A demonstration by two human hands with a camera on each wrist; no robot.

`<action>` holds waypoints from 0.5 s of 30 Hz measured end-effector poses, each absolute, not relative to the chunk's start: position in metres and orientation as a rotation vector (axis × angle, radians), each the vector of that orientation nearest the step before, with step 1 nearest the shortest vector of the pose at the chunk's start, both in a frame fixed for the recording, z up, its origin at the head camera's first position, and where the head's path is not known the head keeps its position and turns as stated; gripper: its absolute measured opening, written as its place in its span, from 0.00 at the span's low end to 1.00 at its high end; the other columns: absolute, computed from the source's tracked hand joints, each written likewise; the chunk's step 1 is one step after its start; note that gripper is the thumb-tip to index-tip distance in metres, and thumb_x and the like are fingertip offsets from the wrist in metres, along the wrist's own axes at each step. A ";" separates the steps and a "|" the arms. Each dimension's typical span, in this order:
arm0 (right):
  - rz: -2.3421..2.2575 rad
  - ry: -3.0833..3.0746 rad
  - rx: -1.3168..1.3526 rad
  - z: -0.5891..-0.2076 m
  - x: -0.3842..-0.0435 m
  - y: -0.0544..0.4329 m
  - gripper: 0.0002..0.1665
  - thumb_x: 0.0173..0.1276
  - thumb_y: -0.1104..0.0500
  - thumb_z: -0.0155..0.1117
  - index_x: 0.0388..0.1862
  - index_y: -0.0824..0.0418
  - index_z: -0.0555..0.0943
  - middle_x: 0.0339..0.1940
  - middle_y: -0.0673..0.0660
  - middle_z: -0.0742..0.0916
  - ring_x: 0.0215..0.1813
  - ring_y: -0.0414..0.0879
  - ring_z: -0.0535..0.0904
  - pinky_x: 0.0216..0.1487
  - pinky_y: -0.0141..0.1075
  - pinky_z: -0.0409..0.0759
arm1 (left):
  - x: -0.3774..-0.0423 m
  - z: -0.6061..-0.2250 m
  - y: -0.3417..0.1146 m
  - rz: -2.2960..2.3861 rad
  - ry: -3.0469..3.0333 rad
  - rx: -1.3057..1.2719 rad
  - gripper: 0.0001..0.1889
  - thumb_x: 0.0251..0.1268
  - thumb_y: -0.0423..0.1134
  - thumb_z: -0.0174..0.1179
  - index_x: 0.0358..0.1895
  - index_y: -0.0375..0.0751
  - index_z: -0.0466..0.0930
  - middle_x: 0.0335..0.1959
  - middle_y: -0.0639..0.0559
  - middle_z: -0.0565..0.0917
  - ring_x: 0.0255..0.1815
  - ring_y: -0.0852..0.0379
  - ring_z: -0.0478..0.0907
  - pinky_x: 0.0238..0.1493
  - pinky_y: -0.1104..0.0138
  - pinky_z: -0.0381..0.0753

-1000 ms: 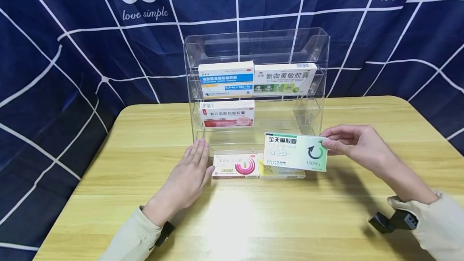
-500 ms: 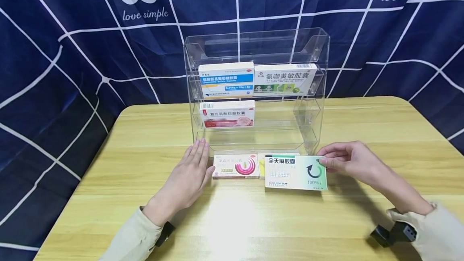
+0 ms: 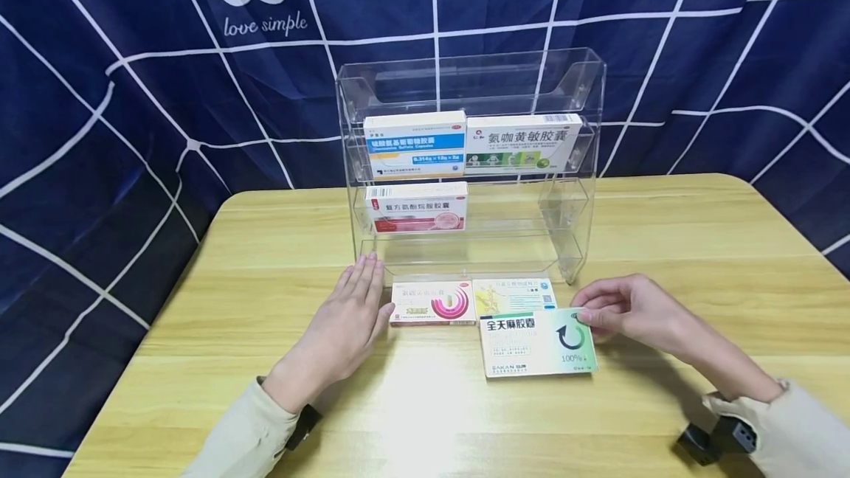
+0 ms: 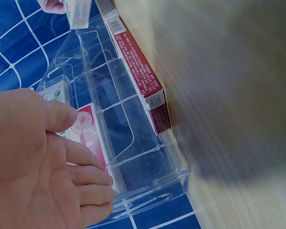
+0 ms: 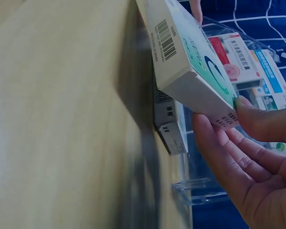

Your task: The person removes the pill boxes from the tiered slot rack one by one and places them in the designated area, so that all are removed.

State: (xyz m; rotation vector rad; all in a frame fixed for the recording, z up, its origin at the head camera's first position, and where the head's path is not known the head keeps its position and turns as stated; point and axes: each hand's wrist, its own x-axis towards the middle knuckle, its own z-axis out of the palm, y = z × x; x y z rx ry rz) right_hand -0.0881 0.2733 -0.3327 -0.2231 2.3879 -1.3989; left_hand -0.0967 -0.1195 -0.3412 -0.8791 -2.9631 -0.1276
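Observation:
My right hand (image 3: 631,312) pinches a green and white medicine box (image 3: 538,345) by its right end, between thumb and fingers. The box is held tilted, its printed face up, just in front of a yellow and white medicine box (image 3: 514,293), whose front edge it covers. To the left of that one lies a white and pink medicine box (image 3: 432,302). My left hand (image 3: 341,323) has straight fingers, at the lower left corner of the clear acrylic rack (image 3: 505,251). In the left wrist view its palm (image 4: 33,162) holds nothing; whether the fingertips touch the rack I cannot tell.
On the rack's tiers stand a blue and white box (image 3: 415,146), a green-printed white box (image 3: 521,144) and a red and white box (image 3: 417,209). The wooden table (image 3: 232,257) meets a dark blue gridded cloth (image 3: 265,109) behind and at the sides.
My right hand has brought the green and white box down and toward me, away from the rack, uncovering most of the yellow and white box. The left hand has stayed in place.

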 end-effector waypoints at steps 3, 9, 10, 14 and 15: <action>-1.442 2.337 -0.215 -0.336 -0.088 0.273 0.18 0.64 0.66 0.66 0.46 0.79 0.77 0.36 0.63 0.86 0.34 0.45 0.85 0.38 0.40 0.87 | -0.097 -0.341 -0.119 -0.136 -2.969 -0.871 0.33 0.79 0.47 0.38 0.72 0.22 0.50 0.74 0.29 0.50 0.75 0.36 0.47 0.74 0.50 0.48; -1.459 2.302 -0.212 -0.340 -0.087 0.273 0.18 0.64 0.66 0.66 0.46 0.80 0.77 0.35 0.63 0.87 0.33 0.46 0.85 0.37 0.41 0.87 | -0.097 -0.341 -0.119 -0.132 -2.982 -0.862 0.33 0.79 0.48 0.39 0.72 0.22 0.50 0.74 0.29 0.49 0.76 0.36 0.47 0.75 0.51 0.47; -1.462 2.289 -0.209 -0.341 -0.087 0.273 0.17 0.64 0.66 0.66 0.46 0.80 0.77 0.35 0.63 0.87 0.33 0.47 0.85 0.37 0.41 0.87 | -0.097 -0.341 -0.119 -0.128 -2.982 -0.861 0.33 0.79 0.48 0.39 0.72 0.23 0.49 0.74 0.29 0.49 0.76 0.36 0.47 0.75 0.51 0.47; -1.479 2.230 -0.194 -0.345 -0.086 0.274 0.17 0.65 0.67 0.64 0.46 0.81 0.76 0.35 0.63 0.87 0.34 0.48 0.86 0.38 0.42 0.87 | -0.098 -0.342 -0.118 -0.131 -2.974 -0.859 0.33 0.78 0.48 0.39 0.72 0.23 0.50 0.74 0.29 0.50 0.76 0.36 0.47 0.75 0.51 0.47; -1.483 2.213 -0.189 -0.346 -0.086 0.274 0.17 0.65 0.67 0.64 0.46 0.81 0.76 0.35 0.63 0.87 0.35 0.48 0.86 0.38 0.42 0.87 | -0.098 -0.342 -0.118 -0.134 -2.972 -0.858 0.33 0.78 0.48 0.40 0.72 0.23 0.50 0.74 0.29 0.50 0.76 0.37 0.47 0.75 0.51 0.47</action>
